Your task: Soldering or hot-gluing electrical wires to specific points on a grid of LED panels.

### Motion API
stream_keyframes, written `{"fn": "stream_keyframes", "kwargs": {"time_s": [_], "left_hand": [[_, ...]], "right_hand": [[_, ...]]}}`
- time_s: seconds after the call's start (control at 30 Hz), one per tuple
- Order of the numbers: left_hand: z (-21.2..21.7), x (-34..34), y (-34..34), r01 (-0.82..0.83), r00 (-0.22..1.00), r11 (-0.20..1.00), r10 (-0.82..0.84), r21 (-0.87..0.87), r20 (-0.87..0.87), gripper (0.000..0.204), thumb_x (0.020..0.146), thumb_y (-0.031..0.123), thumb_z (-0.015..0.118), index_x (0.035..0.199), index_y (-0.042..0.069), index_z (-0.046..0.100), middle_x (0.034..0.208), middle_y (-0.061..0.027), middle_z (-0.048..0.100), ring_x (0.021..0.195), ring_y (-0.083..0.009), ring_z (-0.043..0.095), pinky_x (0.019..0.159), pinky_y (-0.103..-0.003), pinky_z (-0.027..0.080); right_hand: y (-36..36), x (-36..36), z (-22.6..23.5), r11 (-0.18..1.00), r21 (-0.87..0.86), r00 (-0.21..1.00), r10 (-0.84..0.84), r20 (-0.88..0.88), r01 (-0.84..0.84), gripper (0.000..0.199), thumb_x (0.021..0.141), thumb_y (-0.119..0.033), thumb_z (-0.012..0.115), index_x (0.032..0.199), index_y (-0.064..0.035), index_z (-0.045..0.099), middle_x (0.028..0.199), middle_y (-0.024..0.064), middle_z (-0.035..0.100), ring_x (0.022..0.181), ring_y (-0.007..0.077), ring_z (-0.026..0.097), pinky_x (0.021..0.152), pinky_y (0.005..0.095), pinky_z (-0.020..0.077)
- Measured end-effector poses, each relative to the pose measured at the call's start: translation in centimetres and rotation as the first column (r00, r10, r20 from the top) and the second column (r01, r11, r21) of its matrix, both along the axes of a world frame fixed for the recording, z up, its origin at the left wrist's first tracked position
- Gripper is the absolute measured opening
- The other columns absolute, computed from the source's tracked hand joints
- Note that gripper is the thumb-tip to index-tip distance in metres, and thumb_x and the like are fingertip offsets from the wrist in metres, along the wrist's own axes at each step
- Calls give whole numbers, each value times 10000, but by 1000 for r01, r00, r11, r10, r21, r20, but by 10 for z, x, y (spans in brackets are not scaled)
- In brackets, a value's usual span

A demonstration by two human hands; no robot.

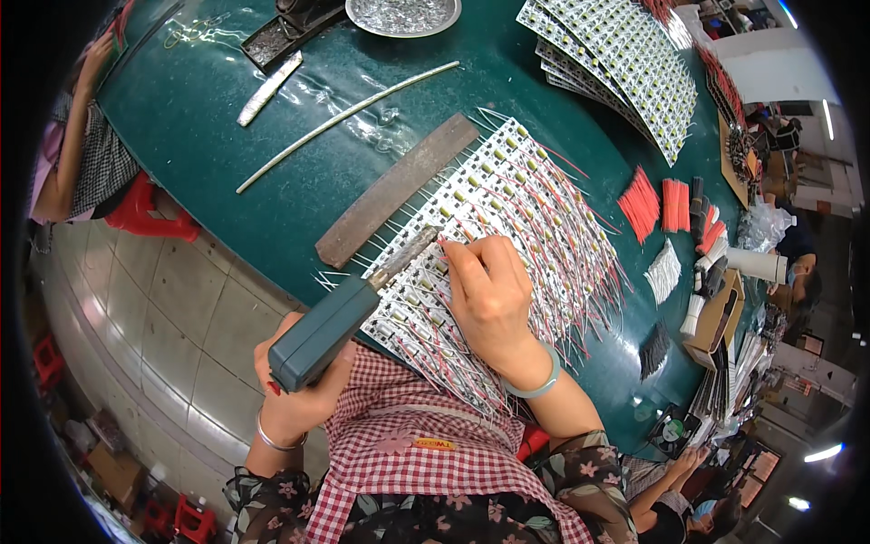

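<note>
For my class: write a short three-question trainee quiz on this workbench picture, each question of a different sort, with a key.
1. True or false: the left hand grips a teal soldering gun.
2. The right hand rests on: A) the metal dish, B) the row of white circuit strips, C) the red wire bundles.
3. Fill in: the long flat metal bar lies on the ____ table.

Key: 1 true; 2 B; 3 green.
</note>
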State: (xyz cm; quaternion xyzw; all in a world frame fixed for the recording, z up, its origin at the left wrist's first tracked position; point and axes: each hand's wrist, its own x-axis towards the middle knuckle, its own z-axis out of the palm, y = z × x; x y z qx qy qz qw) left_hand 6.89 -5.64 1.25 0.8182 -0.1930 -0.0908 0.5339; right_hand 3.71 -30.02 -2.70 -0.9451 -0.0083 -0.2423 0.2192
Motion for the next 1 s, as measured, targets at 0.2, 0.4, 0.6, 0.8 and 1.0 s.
{"fn": "stream_keyframes", "kwargs": {"time_s": [0.2, 0.4, 0.6, 0.8, 1.0], "left_hand": [[4, -1, 3, -25, 995, 1000, 27, 19, -99, 211, 792, -20, 776, 990, -56, 714, 867, -125, 686, 686, -225, 683, 629, -299, 519], [-6, -6, 3, -50, 991, 995, 39, -82, -131, 235, 798, -25, 776, 1021, -56, 709, 902, -119, 701, 733, -203, 694, 667, -292, 522], [-4, -2, -2, -9, 996, 999, 5, -52, -85, 229, 811, -16, 776, 1027, -52, 709, 895, -108, 693, 725, -177, 673, 661, -278, 504], [1, -2, -3, -3, 997, 1000, 1, -26, -71, 206, 809, -10, 780, 998, -53, 713, 867, -108, 684, 698, -173, 659, 636, -277, 497], [-1, -7, 5, -89, 978, 995, 79, -44, -192, 221, 796, -9, 783, 1001, -61, 719, 868, -121, 693, 714, -192, 678, 659, -278, 521]], "right_hand": [[1, 0, 0, 1000, 3, 1000, -2, -5, 2, 256, 769, 57, 720, 1018, 8, 693, 832, 89, 555, 737, 252, 569, 604, 365, 480], [1, 0, -1, 1000, 2, 1000, 1, 5, -1, 259, 767, 56, 728, 1020, 12, 697, 824, 88, 558, 734, 251, 569, 600, 364, 479], [3, 0, 1, 999, 17, 1000, -30, -2, 30, 249, 759, 76, 761, 989, -2, 706, 800, 89, 560, 724, 257, 578, 617, 375, 477], [4, -1, 1, 999, 22, 999, -37, -11, 37, 261, 749, 83, 774, 984, -12, 709, 795, 90, 563, 725, 260, 584, 631, 383, 477], [4, -1, 2, 999, 11, 999, -41, -15, 41, 256, 756, 77, 771, 987, -14, 708, 800, 92, 565, 740, 263, 587, 645, 386, 480]]}}
